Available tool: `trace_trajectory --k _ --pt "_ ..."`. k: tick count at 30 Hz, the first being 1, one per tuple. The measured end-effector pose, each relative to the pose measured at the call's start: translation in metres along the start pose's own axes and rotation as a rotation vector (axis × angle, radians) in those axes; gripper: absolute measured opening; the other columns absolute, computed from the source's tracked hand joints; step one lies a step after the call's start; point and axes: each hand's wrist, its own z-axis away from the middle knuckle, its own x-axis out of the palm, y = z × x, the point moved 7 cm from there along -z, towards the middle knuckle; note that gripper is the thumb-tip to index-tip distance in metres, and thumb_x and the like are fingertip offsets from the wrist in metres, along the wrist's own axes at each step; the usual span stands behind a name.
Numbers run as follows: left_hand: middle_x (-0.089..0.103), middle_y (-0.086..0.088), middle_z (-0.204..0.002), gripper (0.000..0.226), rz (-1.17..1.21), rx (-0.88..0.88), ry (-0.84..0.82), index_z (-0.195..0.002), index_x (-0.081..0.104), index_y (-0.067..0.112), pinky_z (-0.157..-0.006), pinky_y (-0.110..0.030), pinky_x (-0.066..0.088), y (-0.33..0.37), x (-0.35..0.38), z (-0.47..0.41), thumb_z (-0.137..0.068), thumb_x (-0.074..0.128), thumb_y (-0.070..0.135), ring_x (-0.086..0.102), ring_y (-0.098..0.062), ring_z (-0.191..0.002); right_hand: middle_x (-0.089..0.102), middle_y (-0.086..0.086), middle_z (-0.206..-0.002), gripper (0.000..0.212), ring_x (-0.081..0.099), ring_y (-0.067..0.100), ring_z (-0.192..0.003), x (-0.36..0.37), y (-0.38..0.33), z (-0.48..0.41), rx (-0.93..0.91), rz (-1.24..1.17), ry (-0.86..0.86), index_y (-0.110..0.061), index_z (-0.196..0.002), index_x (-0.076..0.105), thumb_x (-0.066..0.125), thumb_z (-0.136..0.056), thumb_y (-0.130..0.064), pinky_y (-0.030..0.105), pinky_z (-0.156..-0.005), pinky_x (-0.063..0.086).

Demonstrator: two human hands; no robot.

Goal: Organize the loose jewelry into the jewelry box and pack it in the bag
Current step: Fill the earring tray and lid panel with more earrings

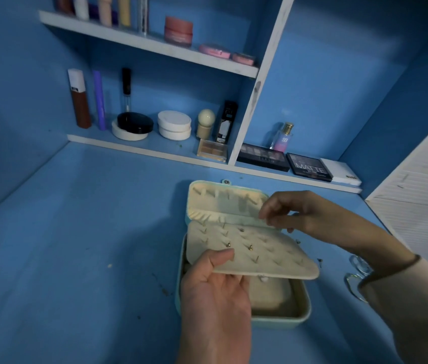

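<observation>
Blue desktop (pixel 76 245) under cosmetics shelves (pixel 155 151) carries the open mint jewelry box (pixel 281 320), where the left hand (pixel 215 292), palm up, pinches the cream earring panel (pixel 260 248) between thumb and fingers. Right hand (pixel 299 214) hovers at the panel's far corner, fingers curled; whether it holds anything cannot be told. Silver hoops (pixel 352 282) right of the box sit half hidden by the sleeve (pixel 404 298); bare desk spreads left

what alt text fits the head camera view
A person's left hand holds up the cream earring panel of an open mint jewelry box on a blue desk, the right hand poised at its far edge. At right lies silver jewelry; cosmetics line shelves behind.
</observation>
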Motion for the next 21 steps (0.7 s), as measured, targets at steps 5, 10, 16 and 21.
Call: trace_trajectory --k 5,10,16,21 --pt "0.070 -0.011 -0.110 0.051 -0.034 -0.033 0.056 -0.114 0.066 0.011 -0.098 -0.036 0.043 -0.001 0.006 0.003 -0.064 0.058 0.011 0.063 -0.025 -0.105 0.067 -0.014 -0.091 0.042 0.060 0.010 -0.083 -0.007 0.021 0.018 -0.008 0.074 -0.045 -0.025 -0.090 0.068 0.059 -0.079 0.015 0.023 -0.072 0.049" --pt "0.071 -0.006 -0.110 0.062 -0.066 -0.005 0.021 -0.117 0.067 0.013 -0.099 -0.035 0.041 0.002 0.011 0.002 -0.057 0.072 0.027 0.065 -0.021 -0.108 0.069 -0.010 -0.095 0.031 0.062 0.012 -0.090 -0.010 0.026 0.026 -0.020 -0.020 -0.027 -0.027 -0.090 0.070 0.070 -0.078 0.001 0.030 -0.077 0.049" --pt "0.064 -0.011 -0.123 0.111 -0.064 -0.056 0.068 -0.122 0.060 0.006 -0.107 -0.038 0.035 0.001 0.016 0.001 -0.020 0.094 0.034 0.055 -0.022 -0.119 0.070 0.007 -0.085 0.024 0.061 0.015 -0.079 -0.014 0.031 0.025 -0.041 -0.203 0.045 -0.012 -0.085 0.071 0.067 -0.078 0.011 0.018 -0.070 0.048" --pt "0.055 -0.013 -0.133 0.103 -0.090 -0.018 0.109 -0.135 0.048 0.005 -0.108 -0.038 0.035 0.003 0.023 -0.004 -0.042 0.078 0.035 0.051 -0.024 -0.124 0.072 0.011 -0.089 0.020 0.061 0.016 -0.079 -0.015 0.039 0.022 -0.056 -0.370 0.177 -0.008 -0.090 0.071 0.065 -0.079 0.008 0.025 -0.072 0.048"
